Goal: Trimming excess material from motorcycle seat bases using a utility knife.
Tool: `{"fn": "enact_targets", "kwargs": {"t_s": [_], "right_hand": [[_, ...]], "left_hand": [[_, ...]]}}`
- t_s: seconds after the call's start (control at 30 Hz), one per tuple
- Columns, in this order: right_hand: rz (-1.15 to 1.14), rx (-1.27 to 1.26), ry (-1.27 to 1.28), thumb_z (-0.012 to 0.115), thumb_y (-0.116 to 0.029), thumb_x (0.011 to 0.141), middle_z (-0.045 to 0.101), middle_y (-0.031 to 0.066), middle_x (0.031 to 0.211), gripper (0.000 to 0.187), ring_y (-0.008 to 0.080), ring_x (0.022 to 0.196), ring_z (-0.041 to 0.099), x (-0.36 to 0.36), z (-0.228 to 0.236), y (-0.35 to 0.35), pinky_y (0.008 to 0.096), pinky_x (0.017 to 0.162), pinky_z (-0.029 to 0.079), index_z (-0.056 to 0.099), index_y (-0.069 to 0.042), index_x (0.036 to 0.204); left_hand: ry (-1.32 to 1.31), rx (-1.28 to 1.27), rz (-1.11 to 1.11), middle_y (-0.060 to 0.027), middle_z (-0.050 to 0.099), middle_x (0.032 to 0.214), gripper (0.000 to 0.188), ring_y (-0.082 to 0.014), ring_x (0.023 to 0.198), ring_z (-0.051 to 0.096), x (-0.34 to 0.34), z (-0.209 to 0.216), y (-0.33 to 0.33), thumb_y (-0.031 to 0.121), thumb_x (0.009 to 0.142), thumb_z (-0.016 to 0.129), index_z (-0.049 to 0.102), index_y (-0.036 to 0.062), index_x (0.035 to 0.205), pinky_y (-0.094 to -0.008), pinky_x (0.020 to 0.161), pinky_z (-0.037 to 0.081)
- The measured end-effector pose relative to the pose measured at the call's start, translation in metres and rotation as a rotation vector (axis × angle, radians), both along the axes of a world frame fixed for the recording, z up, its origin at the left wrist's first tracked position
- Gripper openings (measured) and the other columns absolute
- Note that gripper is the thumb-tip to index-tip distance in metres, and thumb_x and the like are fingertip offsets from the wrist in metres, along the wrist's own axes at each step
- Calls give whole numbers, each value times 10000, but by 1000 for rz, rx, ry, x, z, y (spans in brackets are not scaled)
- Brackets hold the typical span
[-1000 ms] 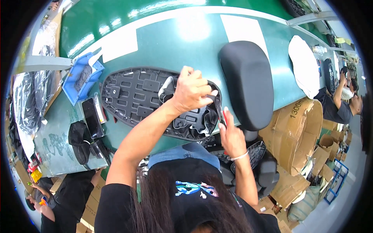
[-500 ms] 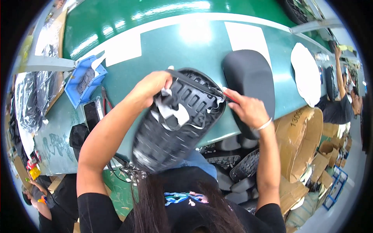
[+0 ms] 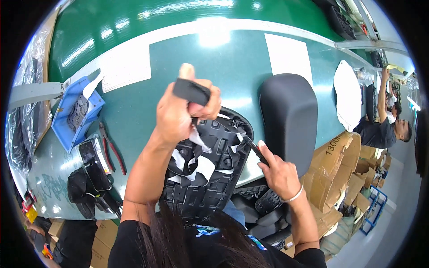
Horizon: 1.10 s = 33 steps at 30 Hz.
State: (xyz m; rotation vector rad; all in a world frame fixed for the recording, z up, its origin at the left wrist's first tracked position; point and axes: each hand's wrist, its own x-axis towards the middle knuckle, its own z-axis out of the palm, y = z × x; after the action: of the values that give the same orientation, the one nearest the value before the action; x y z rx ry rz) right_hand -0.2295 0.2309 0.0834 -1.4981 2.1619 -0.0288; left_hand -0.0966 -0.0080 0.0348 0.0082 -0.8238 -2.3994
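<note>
A black ribbed seat shell [image 3: 203, 196], its hollow side facing up, rests against my lap at the table edge. White fabric pieces [image 3: 203, 172] and black straps lie inside it. My left hand [image 3: 185, 105] is closed in a fist above the shell's upper left, gripping a black strap [image 3: 191, 91] that loops over the fingers. My right hand [image 3: 281, 176] holds a slim dark tool [image 3: 257, 150], whose exact kind I cannot make out; its tip is at the shell's right rim. A smooth black padded seat [image 3: 290, 120] lies on the table just beyond this hand.
On the green table [image 3: 214, 67] are a blue bin [image 3: 67, 123], red-handled pliers [image 3: 111, 149], a phone [image 3: 94, 166], paper sheets [image 3: 127, 69] and a white cloth-like piece [image 3: 347, 96]. A large cardboard box [image 3: 330, 172] stands at the right, near more seats below. Another person [image 3: 380, 131] is far right.
My left hand has risen off the shell's rim and pulled the strap up into a loop. The right hand has moved slightly lower, its tool still at the rim. The view has shifted slightly.
</note>
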Motion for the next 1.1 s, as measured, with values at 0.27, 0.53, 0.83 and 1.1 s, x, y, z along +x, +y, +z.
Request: {"fn": "enact_targets", "kwargs": {"t_s": [0.27,0.53,0.83,1.1], "right_hand": [[20,-241,-204,635,-149,821,654,129,964,482,305,767,645,-36,27,-43,380,638,515,509,-146,1286],[327,158,-43,618,-198,839,542,107,641,568,330,575,559,-29,24,-81,417,515,433,406,-221,1365],[-779,-459,-606,457,-151,954,521,41,731,507,71,485,447,-16,-3,-17,214,473,412,261,-110,1419],[-775,-421,-571,459,-182,961,523,41,748,519,75,494,460,1,-16,5,201,477,405,237,-91,1421]], "left_hand": [[-201,-782,-277,-92,380,567,315,-229,498,393,8,9,14,140,873,509,427,-20,615,-349,487,311],[-100,-332,388,-36,416,560,292,-168,507,403,41,-4,-4,188,883,538,479,41,638,-315,503,351],[-1022,-1603,310,-100,586,992,229,-266,914,529,7,21,39,121,803,561,583,118,1030,-381,774,424],[-1290,-1566,408,-59,565,672,415,-226,727,506,-44,-12,98,467,690,712,582,74,658,-379,666,347]]}}
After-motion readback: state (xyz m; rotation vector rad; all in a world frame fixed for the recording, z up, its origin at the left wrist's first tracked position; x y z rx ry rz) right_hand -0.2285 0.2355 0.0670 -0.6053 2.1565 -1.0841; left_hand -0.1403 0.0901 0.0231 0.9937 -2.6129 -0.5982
